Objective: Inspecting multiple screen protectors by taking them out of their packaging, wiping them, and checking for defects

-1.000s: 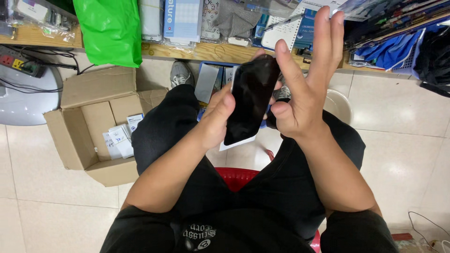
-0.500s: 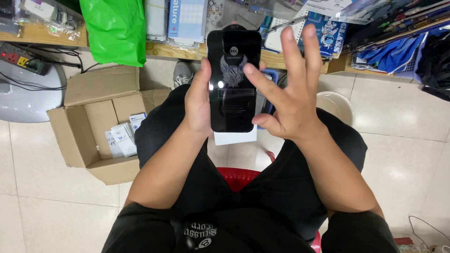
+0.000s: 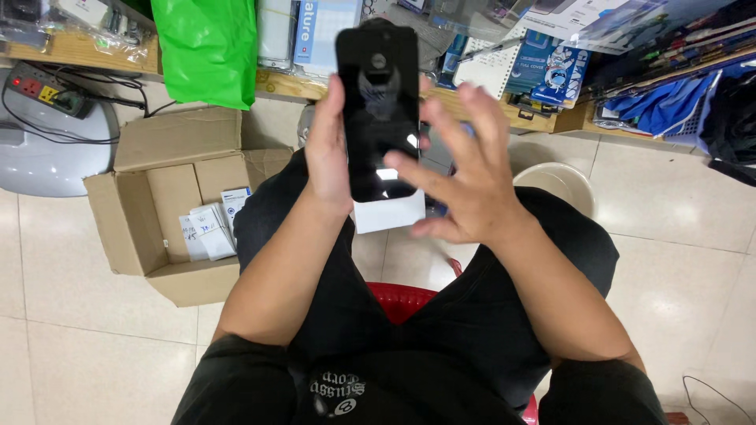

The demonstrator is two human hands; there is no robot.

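Observation:
My left hand [image 3: 329,153] grips a black phone [image 3: 379,110] by its left edge and holds it upright in front of me, its dark glossy screen facing me. My right hand [image 3: 463,177] is beside the phone's lower right with the fingers spread, the fingertips touching or just off the screen. It holds nothing. Under the phone a small white box [image 3: 390,212] lies on my lap or on the floor between my knees; I cannot tell which.
An open cardboard box [image 3: 150,216] with white packets stands on the floor at left. A green plastic bag [image 3: 206,49] hangs from a low wooden shelf [image 3: 291,83] stacked with packaged goods. A red stool [image 3: 402,299] is under me. A white bucket [image 3: 561,182] stands at right.
The phone turned from tilted edge-on to facing me and rose. My right hand lowered from raised fingers to spread beside the screen.

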